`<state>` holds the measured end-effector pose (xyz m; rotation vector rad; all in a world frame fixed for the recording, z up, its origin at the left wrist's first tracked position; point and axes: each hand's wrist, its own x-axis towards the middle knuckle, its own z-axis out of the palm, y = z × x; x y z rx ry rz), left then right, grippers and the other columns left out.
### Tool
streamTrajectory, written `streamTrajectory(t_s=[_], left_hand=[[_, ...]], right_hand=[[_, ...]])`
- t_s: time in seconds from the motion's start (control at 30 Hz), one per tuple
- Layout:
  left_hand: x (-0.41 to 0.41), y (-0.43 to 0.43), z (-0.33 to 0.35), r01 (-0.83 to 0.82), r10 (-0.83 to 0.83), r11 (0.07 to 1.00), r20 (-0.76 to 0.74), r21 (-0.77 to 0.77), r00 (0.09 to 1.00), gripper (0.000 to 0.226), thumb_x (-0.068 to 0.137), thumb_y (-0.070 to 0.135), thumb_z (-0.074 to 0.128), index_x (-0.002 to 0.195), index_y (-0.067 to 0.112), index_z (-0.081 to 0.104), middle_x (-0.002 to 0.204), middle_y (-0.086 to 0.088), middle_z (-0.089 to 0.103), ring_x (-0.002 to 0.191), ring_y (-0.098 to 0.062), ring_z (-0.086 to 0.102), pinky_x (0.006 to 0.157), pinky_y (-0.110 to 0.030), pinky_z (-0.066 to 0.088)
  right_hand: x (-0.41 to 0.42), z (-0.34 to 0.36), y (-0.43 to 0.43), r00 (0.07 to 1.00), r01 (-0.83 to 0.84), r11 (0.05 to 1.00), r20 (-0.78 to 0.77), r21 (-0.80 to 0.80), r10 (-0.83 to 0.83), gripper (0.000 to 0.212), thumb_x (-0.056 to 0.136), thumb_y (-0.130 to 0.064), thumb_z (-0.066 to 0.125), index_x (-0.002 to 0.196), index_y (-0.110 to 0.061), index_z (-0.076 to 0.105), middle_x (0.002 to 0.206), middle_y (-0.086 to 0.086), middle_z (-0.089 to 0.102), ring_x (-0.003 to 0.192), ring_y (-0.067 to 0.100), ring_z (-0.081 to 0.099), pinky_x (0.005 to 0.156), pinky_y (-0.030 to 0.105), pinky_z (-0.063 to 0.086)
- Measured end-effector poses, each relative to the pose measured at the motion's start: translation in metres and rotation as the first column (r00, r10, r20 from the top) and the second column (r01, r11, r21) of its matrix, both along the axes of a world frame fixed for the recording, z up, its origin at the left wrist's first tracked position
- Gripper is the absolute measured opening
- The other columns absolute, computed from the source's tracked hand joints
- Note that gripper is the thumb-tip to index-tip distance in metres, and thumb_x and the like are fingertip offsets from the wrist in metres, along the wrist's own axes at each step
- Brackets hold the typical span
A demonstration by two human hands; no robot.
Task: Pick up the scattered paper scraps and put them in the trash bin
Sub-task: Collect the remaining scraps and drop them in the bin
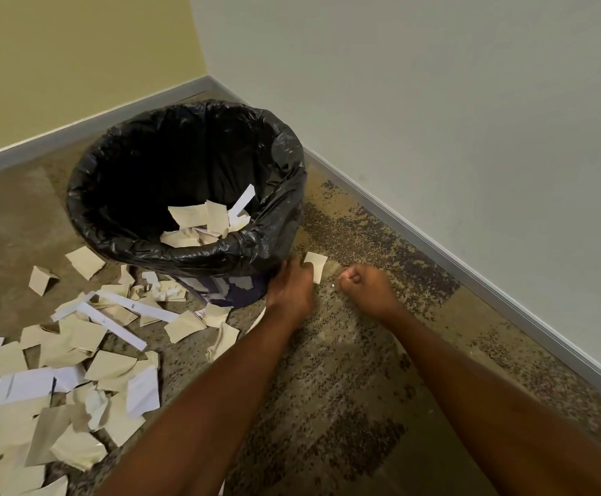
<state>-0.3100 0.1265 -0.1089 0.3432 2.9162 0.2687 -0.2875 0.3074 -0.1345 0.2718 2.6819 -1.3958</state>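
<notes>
Scene: room corner, carpeted floor (pixel 345 388), grey baseboard (pixel 471 259) along both walls.

Trash bin (pixel 88 213): stands upright at centre-left, towards the far corner. It is lined with a black bag (pixel 284 180) folded over the rim. A small heap of binned scraps (pixel 198 223), beige and white, is seen inside against the near right wall of the liner.

Scattered scraps (pixel 77 356): spread over the floor left of and near to the bin, densest at the near left. Most are beige, some are white. Two long white strips (pixel 120 320) lie across the pile. A few pieces touch the foot of the bin.

Left hand (pixel 292 286): placed at the near right side of the bin, low by its base. Its fingers are closed on the left edge of a single beige scrap (pixel 316 266), which is held just right of the bin wall.

Right hand (pixel 367 288): set just right of the left hand, apart from it, low over the floor. It is curled into a fist and nothing is seen held in it. A tiny white speck (pixel 333 286) lies on the carpet between the two hands.
</notes>
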Motion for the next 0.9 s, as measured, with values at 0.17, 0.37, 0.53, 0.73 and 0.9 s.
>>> streamTrajectory(t_s=[0.17, 0.37, 0.53, 0.73, 0.9], left_hand=[[-0.012, 0.003, 0.0, 0.071, -0.07, 0.997, -0.046, 0.033, 0.997, 0.04, 0.093, 0.017, 0.076, 0.129, 0.01, 0.059, 0.157, -0.008, 0.034, 0.129, -0.032, 0.055, 0.094, -0.044, 0.055], [-0.028, 0.008, 0.001, 0.115, -0.114, 0.991, -0.009, 0.067, 0.993, 0.034, 0.096, 0.022, 0.073, 0.126, 0.01, 0.062, 0.136, -0.007, 0.055, 0.117, -0.032, 0.063, 0.093, -0.041, 0.056], [-0.028, 0.007, -0.005, 0.02, -0.021, 0.979, 0.003, 0.201, 1.0, 0.008, 0.099, 0.017, 0.063, 0.104, 0.011, 0.061, 0.12, -0.009, 0.059, 0.094, -0.025, 0.061, 0.081, -0.041, 0.058], [-0.021, -0.003, -0.006, -0.109, 0.113, 0.942, 0.005, 0.317, 0.994, 0.008, 0.098, 0.012, 0.065, 0.102, 0.005, 0.066, 0.106, -0.013, 0.067, 0.087, -0.026, 0.063, 0.067, -0.033, 0.044], [-0.008, -0.002, 0.001, -0.152, 0.153, 0.938, 0.023, 0.312, 0.988, 0.005, 0.099, 0.014, 0.062, 0.098, 0.01, 0.065, 0.105, -0.009, 0.067, 0.087, -0.022, 0.062, 0.068, -0.033, 0.046]], right_hand=[[0.002, -0.001, -0.002, 0.983, -0.159, 0.965, -0.06, 0.208, 0.175, 0.015, 0.102, -0.014, 0.065, 0.089, -0.015, 0.073, 0.082, 0.0, 0.072, 0.072, 0.02, 0.07, 0.062, 0.034, 0.059], [-0.003, -0.006, -0.013, 0.945, -0.215, 0.827, -0.104, 0.52, 0.311, 0.021, 0.104, -0.021, 0.061, 0.087, -0.013, 0.071, 0.081, 0.0, 0.066, 0.069, 0.016, 0.065, 0.06, 0.03, 0.056], [-0.003, -0.004, -0.02, 0.938, -0.198, 0.802, -0.129, 0.563, 0.322, 0.034, 0.11, -0.024, 0.052, 0.077, -0.02, 0.055, 0.071, -0.006, 0.052, 0.056, 0.007, 0.051, 0.048, 0.016, 0.035], [0.002, 0.0, -0.029, 0.952, -0.177, 0.799, -0.107, 0.574, 0.288, 0.024, 0.109, -0.016, 0.049, 0.086, -0.013, 0.054, 0.08, 0.002, 0.058, 0.063, 0.016, 0.054, 0.058, 0.032, 0.055], [0.005, 0.0, -0.016, 0.989, -0.119, 0.951, -0.047, 0.286, 0.138, 0.017, 0.102, -0.018, 0.058, 0.086, -0.013, 0.058, 0.08, 0.004, 0.065, 0.061, 0.018, 0.057, 0.052, 0.032, 0.052]])
